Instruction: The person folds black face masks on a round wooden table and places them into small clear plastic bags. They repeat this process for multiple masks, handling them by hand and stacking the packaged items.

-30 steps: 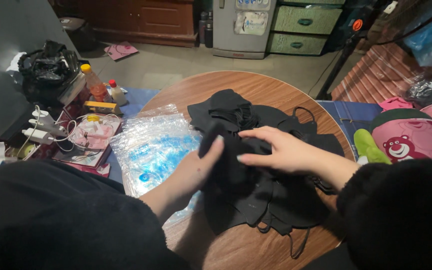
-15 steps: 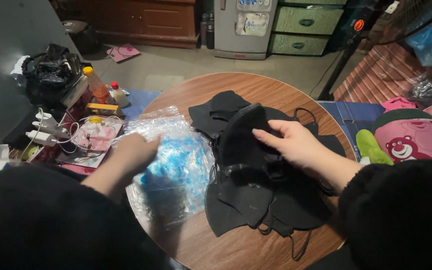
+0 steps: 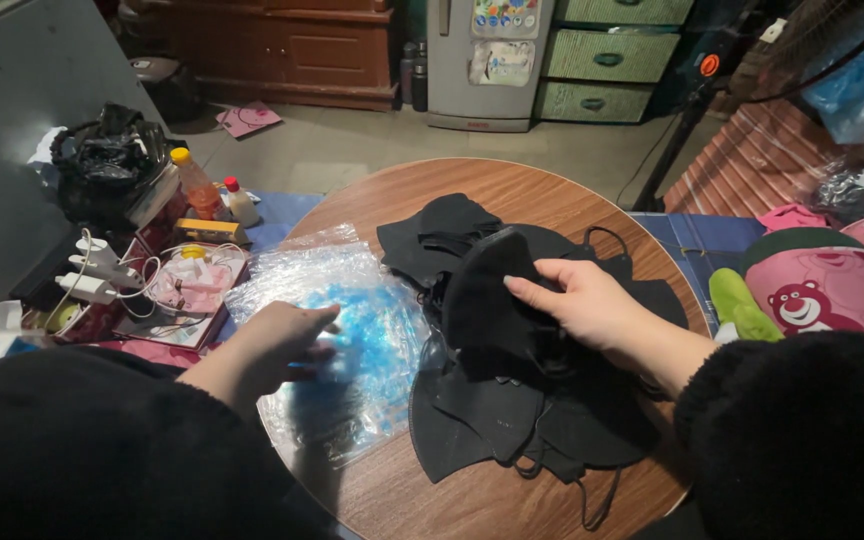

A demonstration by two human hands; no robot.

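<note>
Round and wooden, your bench (image 3: 512, 185) carried a pile of black masks (image 3: 512, 400) beside a clear plastic bag (image 3: 362, 340) of blue ones. Your right hand (image 3: 592, 305) reached palm-down over the pile, fingers (image 3: 542, 292) curled around one black mask (image 3: 487, 290), lifting it free. Your left hand (image 3: 287, 340) lay flat and open on the bag, seemingly pinning it.

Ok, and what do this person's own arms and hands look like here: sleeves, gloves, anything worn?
Both hands are bare: no gloves, and no rings or watch that can be made out. The left hand and the right hand each come out of a dark, black-looking long sleeve. The right sleeve looks thick and fuzzy, like fleece; the left sleeve is too dark to tell its texture.
</note>
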